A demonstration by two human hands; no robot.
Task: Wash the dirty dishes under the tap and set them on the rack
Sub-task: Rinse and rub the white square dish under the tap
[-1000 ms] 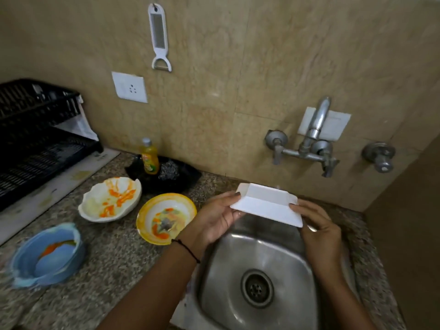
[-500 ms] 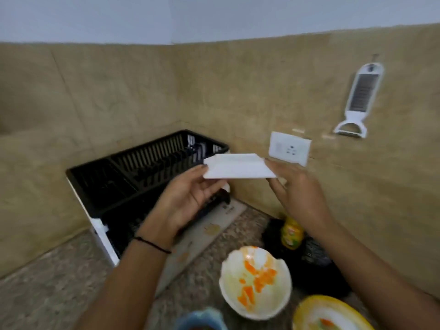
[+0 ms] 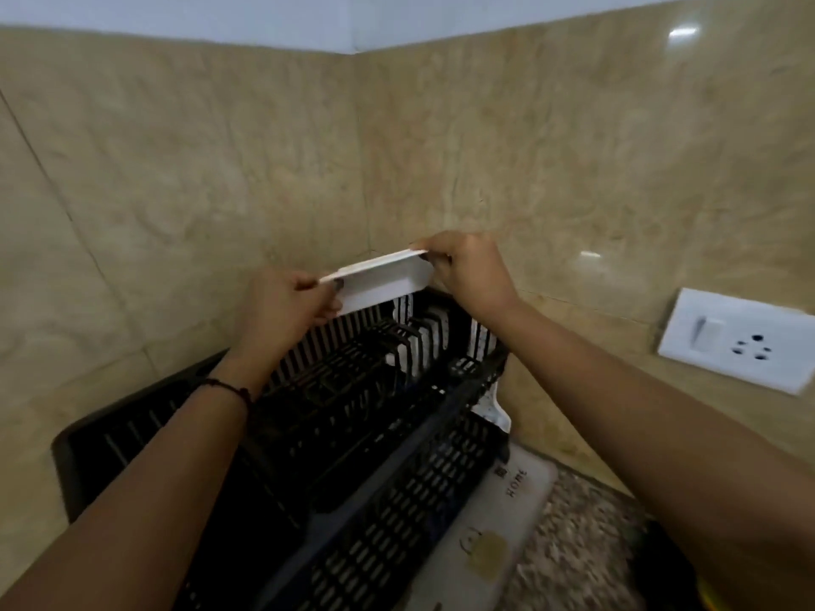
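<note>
A white square dish (image 3: pixel 383 280) is held between both hands, tilted on edge, just above the far end of the black plastic dish rack (image 3: pixel 353 434). My left hand (image 3: pixel 284 308) grips its left edge. Its right edge is pinched by my right hand (image 3: pixel 469 269). The rack stands in the tiled corner, its upright slots right under the dish. The sink, tap and the other dirty bowls are out of view.
A white tray (image 3: pixel 498 513) lies under the rack's right side on the speckled granite counter (image 3: pixel 577 549). A white wall socket (image 3: pixel 736 339) sits on the right wall. Tiled walls close in behind and left of the rack.
Both hands carried the white dish from over the sink leftward to above the far end of the rack. The view swung left with it, so the sink and bowls dropped out of sight.
</note>
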